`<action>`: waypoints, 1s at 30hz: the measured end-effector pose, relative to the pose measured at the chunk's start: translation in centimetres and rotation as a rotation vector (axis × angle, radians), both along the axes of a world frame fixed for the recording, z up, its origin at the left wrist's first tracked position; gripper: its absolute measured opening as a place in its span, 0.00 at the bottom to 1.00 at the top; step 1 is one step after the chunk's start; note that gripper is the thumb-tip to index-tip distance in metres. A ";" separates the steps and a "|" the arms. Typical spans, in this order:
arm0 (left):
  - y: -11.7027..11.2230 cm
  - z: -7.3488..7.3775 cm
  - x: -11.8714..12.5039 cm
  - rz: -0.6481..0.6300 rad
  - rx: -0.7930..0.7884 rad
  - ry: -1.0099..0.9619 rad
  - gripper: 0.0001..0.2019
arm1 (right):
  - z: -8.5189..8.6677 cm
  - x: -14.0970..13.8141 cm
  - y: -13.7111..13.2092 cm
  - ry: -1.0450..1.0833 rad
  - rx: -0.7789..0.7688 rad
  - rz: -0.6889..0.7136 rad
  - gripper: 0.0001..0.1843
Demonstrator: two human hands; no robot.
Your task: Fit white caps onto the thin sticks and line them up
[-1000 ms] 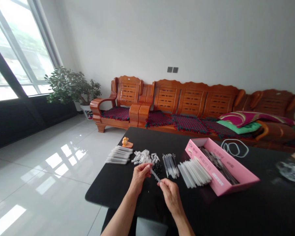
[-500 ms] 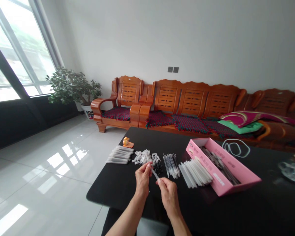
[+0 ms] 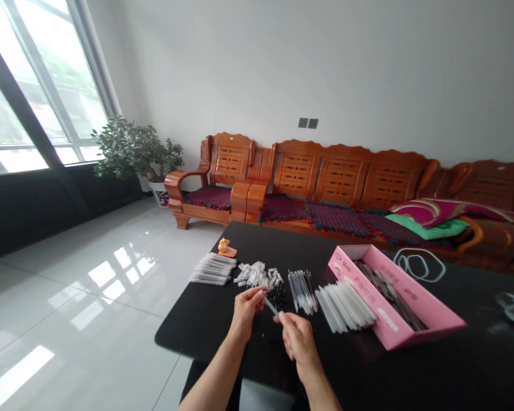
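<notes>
Between my hands, above the near part of the black table (image 3: 197,325), is a whitish translucent pen barrel (image 3: 272,306), held slanting. My left hand (image 3: 243,314) pinches its upper left end. My right hand (image 3: 298,338) grips the lower right end between thumb and fingers. Just beyond lie a heap of short white tube pieces (image 3: 257,274) and a pile of small black parts (image 3: 278,298). To the right are a bundle of thin pen refills (image 3: 302,291) and a row of loose pale barrels (image 3: 346,307). Another row of pale pens (image 3: 214,268) lies at the left.
A pink box (image 3: 391,331) of dark strips stands on the right, a white loop of cord (image 3: 419,265) behind it. A small yellow figurine (image 3: 223,245) sits near the far left corner. Wooden seats (image 3: 295,171) line the wall, and a potted plant (image 3: 137,154) stands by the window.
The view has turned slightly left, so the scene appears shifted right. Both hands keep hold of the barrel; they sit slightly farther apart, with more of it showing between them.
</notes>
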State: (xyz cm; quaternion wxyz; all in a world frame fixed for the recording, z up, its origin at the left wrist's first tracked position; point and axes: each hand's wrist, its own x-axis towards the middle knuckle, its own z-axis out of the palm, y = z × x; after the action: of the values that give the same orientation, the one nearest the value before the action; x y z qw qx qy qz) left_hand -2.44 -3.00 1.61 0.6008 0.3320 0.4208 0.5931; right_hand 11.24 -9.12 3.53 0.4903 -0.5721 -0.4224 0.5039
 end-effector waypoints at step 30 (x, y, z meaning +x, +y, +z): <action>8.1 -1.8 -19.9 0.682 -0.214 0.835 0.19 | -4.0 4.9 0.1 0.077 -0.009 -0.128 0.24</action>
State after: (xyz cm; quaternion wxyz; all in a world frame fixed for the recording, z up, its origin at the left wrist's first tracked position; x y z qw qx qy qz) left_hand -22.31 5.08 -0.15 0.1868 0.3209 0.7652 0.5260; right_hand 16.17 -9.05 -0.49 0.5349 -0.5805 -0.3633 0.4949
